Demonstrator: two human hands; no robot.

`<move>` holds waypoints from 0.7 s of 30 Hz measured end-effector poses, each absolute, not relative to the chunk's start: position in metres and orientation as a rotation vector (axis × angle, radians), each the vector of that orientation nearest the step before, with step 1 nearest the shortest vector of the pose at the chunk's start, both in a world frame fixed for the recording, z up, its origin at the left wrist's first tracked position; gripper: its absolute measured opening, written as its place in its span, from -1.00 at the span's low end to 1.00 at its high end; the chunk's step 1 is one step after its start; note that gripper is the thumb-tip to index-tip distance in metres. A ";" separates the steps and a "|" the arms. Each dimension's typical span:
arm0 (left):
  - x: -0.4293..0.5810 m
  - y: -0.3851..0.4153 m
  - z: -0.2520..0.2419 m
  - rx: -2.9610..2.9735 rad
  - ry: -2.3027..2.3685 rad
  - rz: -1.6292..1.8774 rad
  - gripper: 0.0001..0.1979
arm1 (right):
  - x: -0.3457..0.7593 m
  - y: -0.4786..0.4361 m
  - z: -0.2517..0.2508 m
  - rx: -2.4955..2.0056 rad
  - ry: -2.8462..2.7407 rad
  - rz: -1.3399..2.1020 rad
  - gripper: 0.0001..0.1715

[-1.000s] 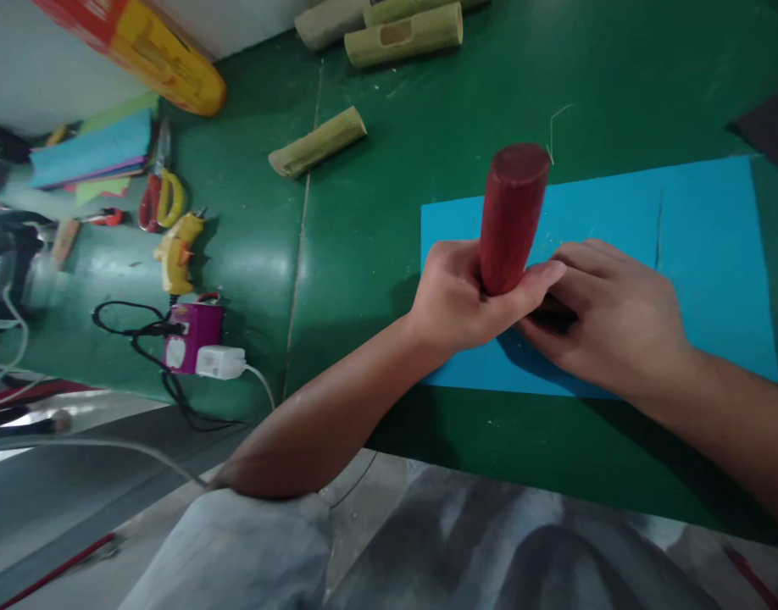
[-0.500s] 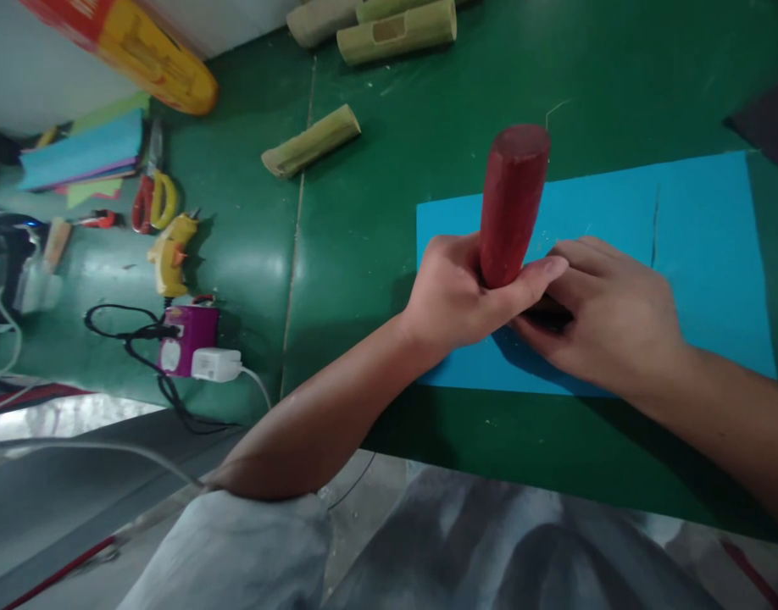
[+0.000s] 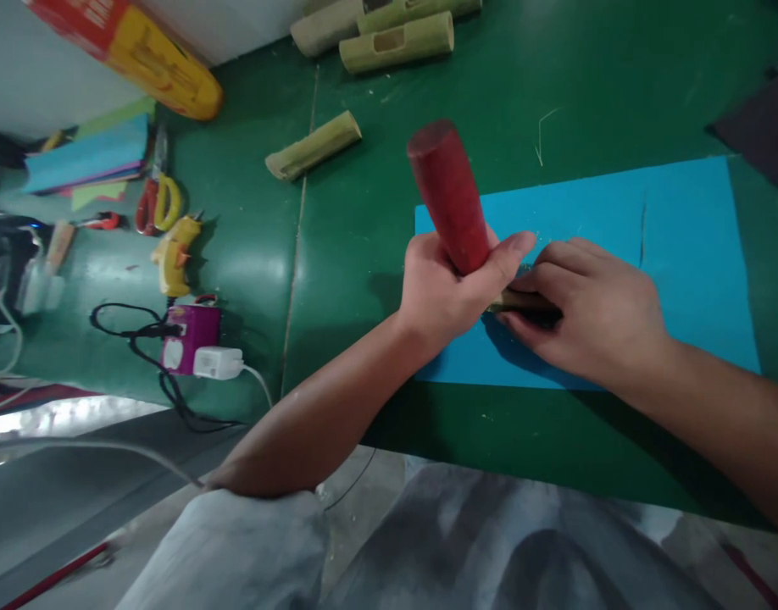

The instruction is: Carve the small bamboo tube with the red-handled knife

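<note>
My left hand [image 3: 449,284] is wrapped around the thick red handle [image 3: 447,195] of a tool, its thumb laid along the side. The handle leans up and to the left; the tool's working end is hidden beneath the hand. My right hand [image 3: 592,301] has its fingers curled over a short piece of bamboo [image 3: 519,301], only a little of which shows between the two hands. Both hands are over a bright blue sheet [image 3: 687,280] lying on the green table [image 3: 363,280]. Small shavings lie by the right fingertips.
Bamboo tubes, one with a rectangular cutout [image 3: 395,41], lie at the back, and another bamboo piece [image 3: 313,146] nearer. To the left are scissors [image 3: 157,203], a yellow glue gun [image 3: 175,254], a purple power adapter [image 3: 191,339] with cords, and coloured paper [image 3: 90,152]. Dark cloth-like material [image 3: 761,127] lies far right.
The red handle has swung from leaning slightly right to leaning left, with my left hand turning. A bit of the bamboo now shows between the hands. My right hand has shifted slightly left.
</note>
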State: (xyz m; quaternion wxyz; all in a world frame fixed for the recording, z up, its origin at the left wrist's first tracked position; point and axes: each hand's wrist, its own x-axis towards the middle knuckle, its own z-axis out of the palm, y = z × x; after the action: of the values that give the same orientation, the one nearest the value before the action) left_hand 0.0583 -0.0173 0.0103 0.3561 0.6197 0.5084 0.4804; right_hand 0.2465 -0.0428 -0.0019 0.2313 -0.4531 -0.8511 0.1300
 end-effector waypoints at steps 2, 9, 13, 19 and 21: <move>0.057 -0.017 0.010 1.579 1.322 1.217 -0.36 | 0.247 -0.043 -0.002 -1.248 -2.330 0.352 -0.82; 0.055 -0.022 0.010 1.633 1.324 1.115 -0.41 | 0.246 -0.043 -0.002 -1.263 -2.304 0.364 -0.83; 0.057 -0.022 0.006 1.642 1.328 1.280 -0.40 | 0.247 -0.041 -0.004 -1.150 -2.283 0.287 -0.79; 0.062 -0.014 -0.006 1.668 1.127 1.552 -0.37 | 0.252 -0.040 -0.013 -1.152 -2.258 0.301 -0.89; 0.061 -0.015 -0.005 1.715 1.084 1.536 -0.39 | 0.254 -0.040 -0.014 -1.125 -2.252 0.294 -0.86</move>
State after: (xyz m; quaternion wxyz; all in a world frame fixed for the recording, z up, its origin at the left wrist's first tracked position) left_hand 0.0611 -0.0149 -0.0053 0.2939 0.6442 0.4071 0.5769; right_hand 0.2538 -0.0402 -0.0143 0.2989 -0.4236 -0.8479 0.1105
